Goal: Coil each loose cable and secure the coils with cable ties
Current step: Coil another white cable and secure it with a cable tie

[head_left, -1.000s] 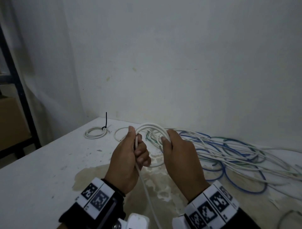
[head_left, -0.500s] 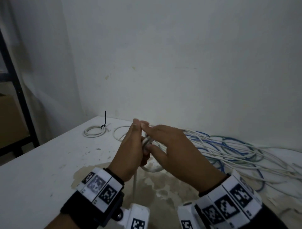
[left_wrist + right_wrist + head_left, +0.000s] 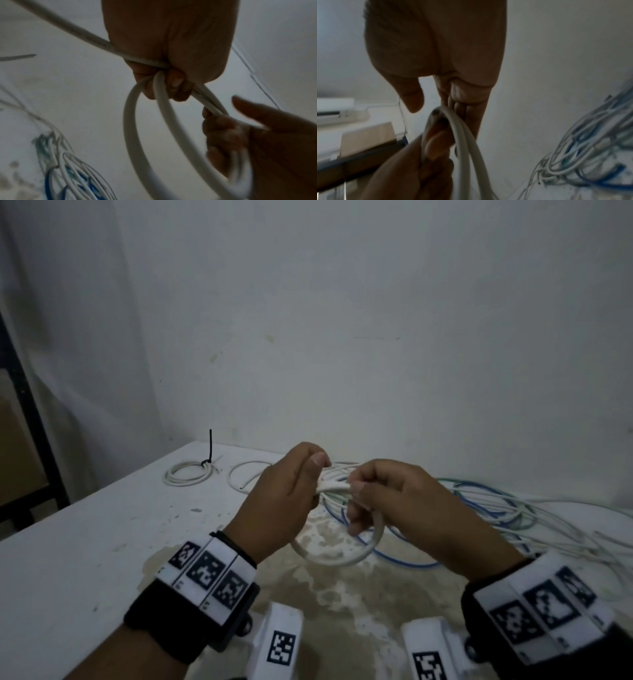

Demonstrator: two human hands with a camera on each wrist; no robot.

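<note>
White cable coil (image 3: 337, 546) gripped above table

We see a bare utility or store room: a stained white table (image 3: 85, 546) against plain walls (image 3: 376, 320), loose cables (image 3: 496, 508) heaped far right.

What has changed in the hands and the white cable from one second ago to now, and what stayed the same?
The right hand moved from the top of the white cable coil over toward the left hand and now pinches the strands beside it. The coil's loop, then arching above the hands, now hangs below them. The left hand kept its grip. The tied coil, the loose cable pile and the table stayed as they were.
</note>
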